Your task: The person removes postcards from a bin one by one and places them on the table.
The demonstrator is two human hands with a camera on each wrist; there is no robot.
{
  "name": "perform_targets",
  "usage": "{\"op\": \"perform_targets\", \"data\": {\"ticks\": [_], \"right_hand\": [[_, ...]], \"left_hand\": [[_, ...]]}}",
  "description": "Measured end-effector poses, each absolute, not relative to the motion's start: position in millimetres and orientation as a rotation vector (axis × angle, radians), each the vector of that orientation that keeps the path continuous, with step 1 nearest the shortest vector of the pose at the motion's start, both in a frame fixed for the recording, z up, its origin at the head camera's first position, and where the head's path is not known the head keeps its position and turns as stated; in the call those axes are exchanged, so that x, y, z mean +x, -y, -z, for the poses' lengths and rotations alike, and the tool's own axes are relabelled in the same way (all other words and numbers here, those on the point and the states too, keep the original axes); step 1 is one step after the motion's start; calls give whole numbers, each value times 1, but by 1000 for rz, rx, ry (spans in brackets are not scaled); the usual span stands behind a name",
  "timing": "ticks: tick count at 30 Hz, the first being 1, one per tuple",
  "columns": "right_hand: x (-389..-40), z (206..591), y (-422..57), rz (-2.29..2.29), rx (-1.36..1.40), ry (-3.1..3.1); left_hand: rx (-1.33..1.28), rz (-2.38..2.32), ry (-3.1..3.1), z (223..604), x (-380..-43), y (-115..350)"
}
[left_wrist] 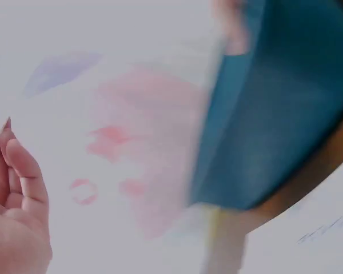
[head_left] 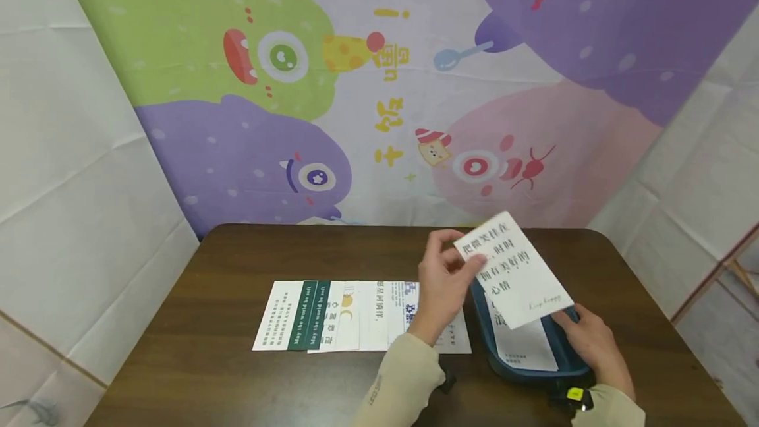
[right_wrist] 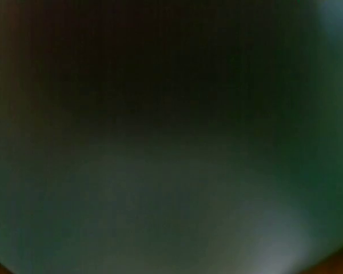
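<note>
My left hand [head_left: 441, 282] pinches a white card [head_left: 516, 275] by its left edge, thumb on the printed face, and holds it tilted above a dark blue tray [head_left: 492, 361]. In the left wrist view, the left hand [left_wrist: 17, 205] shows its curled fingers and thumb at the frame's left side. My right hand [head_left: 595, 344] grips the tray's right rim, with its thumb near the lower right corner of the raised card. Another white card [head_left: 528, 344] lies inside the tray, partly hidden by the raised one. The right wrist view is dark and blurred.
A row of overlapping printed cards [head_left: 344, 318], white with dark green strips, lies left of the tray on the brown table [head_left: 237, 387]. My left forearm covers part of the row. Behind the table hangs a cartoon-printed cloth [head_left: 379, 196], with white sheets [head_left: 89, 150] at the sides.
</note>
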State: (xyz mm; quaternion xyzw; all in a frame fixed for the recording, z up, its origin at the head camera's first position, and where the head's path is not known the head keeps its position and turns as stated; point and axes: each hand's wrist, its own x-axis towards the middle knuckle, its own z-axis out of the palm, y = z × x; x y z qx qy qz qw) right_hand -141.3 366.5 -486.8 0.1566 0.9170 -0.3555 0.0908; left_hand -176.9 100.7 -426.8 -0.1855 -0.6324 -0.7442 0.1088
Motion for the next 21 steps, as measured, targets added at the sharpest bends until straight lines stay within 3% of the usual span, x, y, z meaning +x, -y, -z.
{"op": "perform_targets", "data": {"ticks": [7, 15, 21], "right_hand": [[-142, 487, -365, 1058, 505, -2703], [-143, 485, -368, 1057, 500, -2667], [-143, 486, -367, 1055, 518, -2651]], "left_hand": [[-237, 1947, 1852, 399, -177, -1], [207, 1498, 2260, 405, -184, 122], [88, 1470, 2730, 417, -171, 194]]}}
